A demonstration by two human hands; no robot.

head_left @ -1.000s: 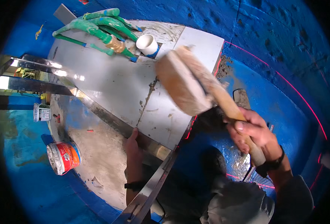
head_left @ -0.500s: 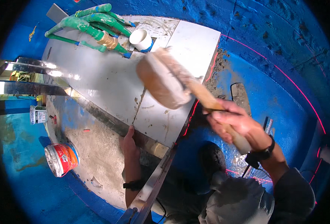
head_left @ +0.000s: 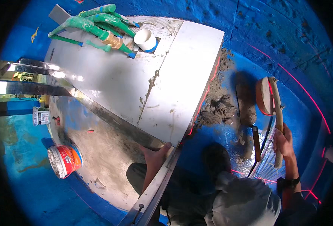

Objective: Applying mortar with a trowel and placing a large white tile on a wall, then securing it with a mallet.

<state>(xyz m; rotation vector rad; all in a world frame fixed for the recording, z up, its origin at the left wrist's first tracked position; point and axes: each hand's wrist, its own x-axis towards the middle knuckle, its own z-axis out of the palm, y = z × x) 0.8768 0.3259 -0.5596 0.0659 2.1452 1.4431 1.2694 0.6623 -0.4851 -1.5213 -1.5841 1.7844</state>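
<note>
My right hand point(head_left: 283, 143) is wrapped round the wooden handle of a mallet point(head_left: 265, 97), held over the blue floor at the right. Its thick, pale brown head points away from me. My left hand point(head_left: 155, 156) rests at the near corner of the white tiles point(head_left: 151, 101), thumb and forefinger spread against the metal edge strip point(head_left: 117, 122); its other fingers are partly hidden. A long metal bar point(head_left: 151, 192) runs from that corner toward me. Smears of grey mortar mark the joint between the tiles.
Green pipes point(head_left: 87, 24) and a white pipe stub point(head_left: 145, 39) rise at the far end. Wet mortar point(head_left: 219, 111) and a mortar-caked trowel point(head_left: 246, 100) lie right of the tiles. A red and white bucket point(head_left: 64, 161) stands left. Red laser lines cross floor and wall.
My right hand has carried the mallet from above the tiles to the right, over the floor. My left hand has slid along the edge toward the near corner.
</note>
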